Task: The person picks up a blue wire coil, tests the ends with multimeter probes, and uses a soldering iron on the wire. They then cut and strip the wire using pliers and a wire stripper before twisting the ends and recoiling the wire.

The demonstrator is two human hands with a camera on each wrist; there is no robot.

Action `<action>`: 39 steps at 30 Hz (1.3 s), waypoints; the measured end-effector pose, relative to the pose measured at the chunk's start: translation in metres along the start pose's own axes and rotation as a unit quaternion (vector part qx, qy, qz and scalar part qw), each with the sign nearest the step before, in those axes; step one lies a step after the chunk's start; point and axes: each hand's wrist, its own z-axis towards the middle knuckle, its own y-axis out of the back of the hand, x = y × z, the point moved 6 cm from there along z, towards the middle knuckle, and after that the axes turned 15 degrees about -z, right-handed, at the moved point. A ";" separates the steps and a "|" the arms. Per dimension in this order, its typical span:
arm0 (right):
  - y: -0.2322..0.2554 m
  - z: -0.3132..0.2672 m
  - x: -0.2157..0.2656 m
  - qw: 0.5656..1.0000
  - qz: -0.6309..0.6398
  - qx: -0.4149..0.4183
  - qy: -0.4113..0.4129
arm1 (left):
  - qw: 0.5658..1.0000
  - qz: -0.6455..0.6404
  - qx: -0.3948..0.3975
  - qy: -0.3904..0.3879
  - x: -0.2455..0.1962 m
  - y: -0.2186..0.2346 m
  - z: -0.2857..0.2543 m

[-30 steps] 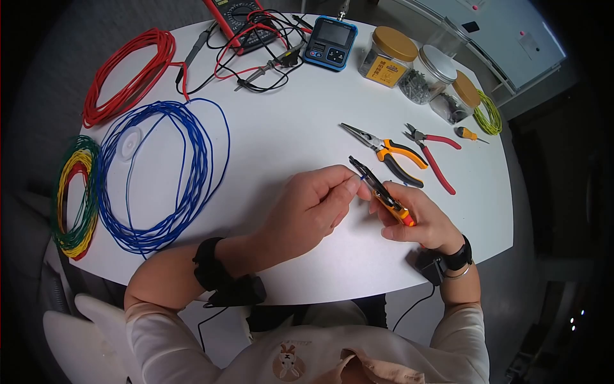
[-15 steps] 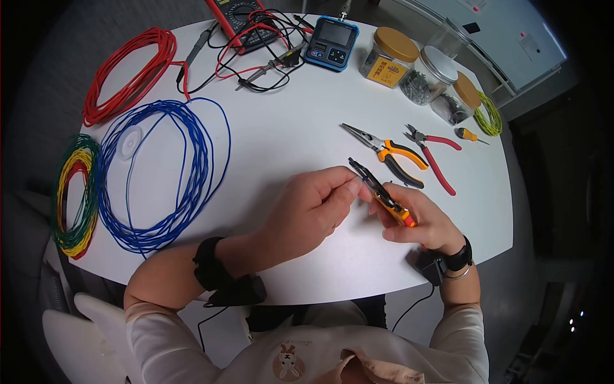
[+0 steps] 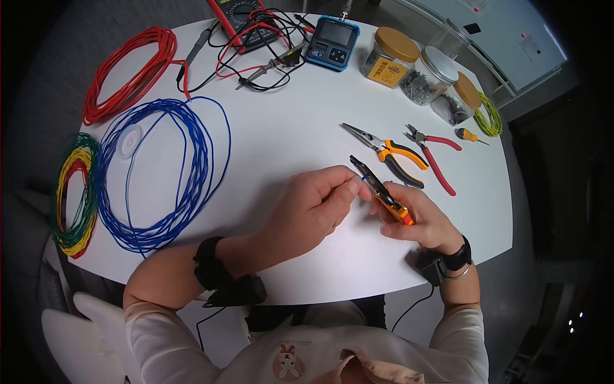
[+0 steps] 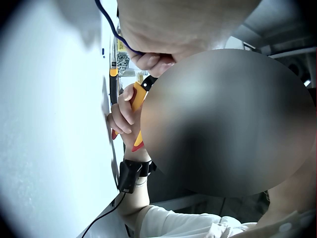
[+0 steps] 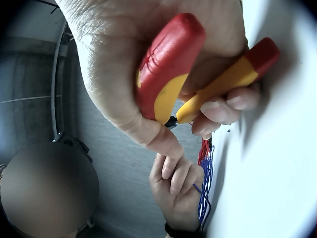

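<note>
In the head view my right hand (image 3: 419,217) grips a black-jawed tool (image 3: 382,192) with yellow and red handles. The right wrist view shows its two handles (image 5: 171,69) between palm, thumb and curled fingers. My left hand (image 3: 310,208) pinches a thin blue wire beside the tool's black head, where a bit of blue shows. In the left wrist view the blue wire (image 4: 110,22) runs into the left fingers. Whether the tool's jaws bite on the wire cannot be told.
Long-nose pliers (image 3: 390,153) and red-handled cutters (image 3: 432,157) lie beyond the right hand. Coils of blue (image 3: 204,166), red (image 3: 166,48) and mixed wire (image 3: 64,217) are at the left. A multimeter (image 3: 246,22), a blue-edged tester (image 3: 331,43) and jars (image 3: 387,61) stand at the back.
The tool in my right hand has turned very slightly, its head tilting a little. Both hands have otherwise stayed nearly in place.
</note>
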 end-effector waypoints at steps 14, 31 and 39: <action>0.007 -0.003 -0.001 0.998 0.031 -0.049 -0.003 | 1.000 0.008 0.019 0.002 0.004 0.002 0.004; 0.012 -0.004 -0.002 0.997 0.054 -0.056 -0.010 | 0.998 0.024 0.025 -0.043 0.009 0.006 0.008; 0.012 -0.004 -0.001 0.997 0.066 -0.049 -0.005 | 0.998 0.032 0.036 -0.031 0.009 0.007 0.008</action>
